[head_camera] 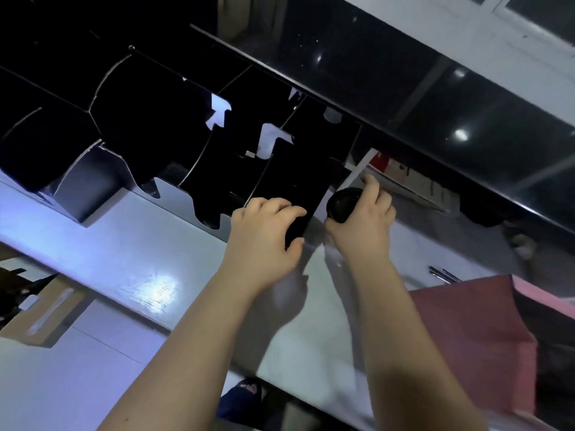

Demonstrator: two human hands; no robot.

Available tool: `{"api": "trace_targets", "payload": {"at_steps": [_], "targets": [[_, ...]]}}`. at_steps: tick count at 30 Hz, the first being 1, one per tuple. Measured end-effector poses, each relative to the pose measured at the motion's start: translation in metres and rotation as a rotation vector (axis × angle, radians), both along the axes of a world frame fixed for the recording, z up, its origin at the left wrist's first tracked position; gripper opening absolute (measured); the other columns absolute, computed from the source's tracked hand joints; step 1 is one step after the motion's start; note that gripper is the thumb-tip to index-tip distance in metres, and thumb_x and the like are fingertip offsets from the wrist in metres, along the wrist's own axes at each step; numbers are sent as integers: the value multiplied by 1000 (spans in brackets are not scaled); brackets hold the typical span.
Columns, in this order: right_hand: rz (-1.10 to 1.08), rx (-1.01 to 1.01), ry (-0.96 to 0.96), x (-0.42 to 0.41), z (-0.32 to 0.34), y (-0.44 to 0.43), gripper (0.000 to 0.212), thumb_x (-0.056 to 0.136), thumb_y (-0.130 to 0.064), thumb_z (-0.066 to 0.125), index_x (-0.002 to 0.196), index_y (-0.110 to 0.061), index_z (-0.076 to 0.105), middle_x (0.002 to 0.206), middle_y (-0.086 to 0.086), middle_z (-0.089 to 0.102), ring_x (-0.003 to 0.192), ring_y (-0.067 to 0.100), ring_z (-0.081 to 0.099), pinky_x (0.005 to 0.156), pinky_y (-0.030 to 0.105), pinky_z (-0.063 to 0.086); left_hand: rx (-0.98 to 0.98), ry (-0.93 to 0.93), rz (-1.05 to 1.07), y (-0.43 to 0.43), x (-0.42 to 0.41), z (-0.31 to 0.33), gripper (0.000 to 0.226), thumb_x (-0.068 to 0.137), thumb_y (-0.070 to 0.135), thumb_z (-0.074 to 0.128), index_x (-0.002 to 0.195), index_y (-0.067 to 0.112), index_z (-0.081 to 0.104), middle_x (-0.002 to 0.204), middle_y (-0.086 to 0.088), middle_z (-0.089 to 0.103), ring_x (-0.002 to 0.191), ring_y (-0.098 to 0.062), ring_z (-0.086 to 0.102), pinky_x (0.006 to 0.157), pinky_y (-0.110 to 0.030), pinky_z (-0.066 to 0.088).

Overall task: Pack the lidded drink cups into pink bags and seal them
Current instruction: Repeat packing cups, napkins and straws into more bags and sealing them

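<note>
So the left hand (267, 237) has its grip clamped on the black rack (289, 178) — steadying it, I'd guess — while the right hand (365, 222) grasps a round black lid (343, 205) just beside it. The pink bag (473, 331) waits nearby on the desk (124, 244).

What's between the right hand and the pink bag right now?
Head view: mostly bare white counter between right hand and pink bag; thin shiny metal pieces lie by the bag's top edge.

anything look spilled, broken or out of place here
Nothing plainly spilled or broken. The left hand grips a black panel, the right hand a round black object; the pink bag stands nearby. The black rack is too dark to judge.
</note>
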State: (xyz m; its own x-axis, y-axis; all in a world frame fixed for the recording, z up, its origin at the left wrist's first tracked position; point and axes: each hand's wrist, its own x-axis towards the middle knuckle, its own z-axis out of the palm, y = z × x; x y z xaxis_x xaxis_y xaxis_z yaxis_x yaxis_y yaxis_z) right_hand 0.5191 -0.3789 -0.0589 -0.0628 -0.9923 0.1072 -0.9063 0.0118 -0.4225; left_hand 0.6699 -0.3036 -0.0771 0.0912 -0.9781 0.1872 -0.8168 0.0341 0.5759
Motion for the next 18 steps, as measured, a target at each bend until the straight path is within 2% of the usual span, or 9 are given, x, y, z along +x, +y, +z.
{"api": "trace_targets", "payload": {"at_steps": [4,7,10,13,18], "targets": [[93,-18,-70,-12,26,35,94,70,-20,76,145,-24,20,136,10,33,123,33,38,98,47,43,-39,-12,-31,-4,-14,15,47,78,36,61,125,29,61,128,7,58,121,-25,45,94,-40,32],[152,-53,-81,-21,53,48,93,71,-17,76,146,-26,20,140,6,30,127,29,33,100,42,42,-55,-56,-75,-7,-26,32,50,78,30,67,128,29,59,131,6,56,124,-25,43,98,-42,31],[180,-93,-107,-35,85,58,86,73,-20,75,142,-31,24,141,1,28,127,23,30,99,38,39,-98,-141,-98,-9,-40,52,53,80,33,66,131,29,55,132,7,54,127,-24,40,99,-41,31],[153,-157,-43,-60,112,66,78,75,-26,76,137,-30,30,139,1,30,124,23,32,97,41,43,-142,-214,-128,-10,-57,74,50,81,37,64,130,29,55,132,7,53,126,-25,41,98,-42,32],[93,-315,-97,-124,164,89,70,76,-33,78,133,-32,37,136,-3,32,123,19,35,90,27,39,-231,-252,-199,-9,-105,118,47,81,38,65,127,30,58,129,6,56,123,-26,44,96,-45,38]]}}
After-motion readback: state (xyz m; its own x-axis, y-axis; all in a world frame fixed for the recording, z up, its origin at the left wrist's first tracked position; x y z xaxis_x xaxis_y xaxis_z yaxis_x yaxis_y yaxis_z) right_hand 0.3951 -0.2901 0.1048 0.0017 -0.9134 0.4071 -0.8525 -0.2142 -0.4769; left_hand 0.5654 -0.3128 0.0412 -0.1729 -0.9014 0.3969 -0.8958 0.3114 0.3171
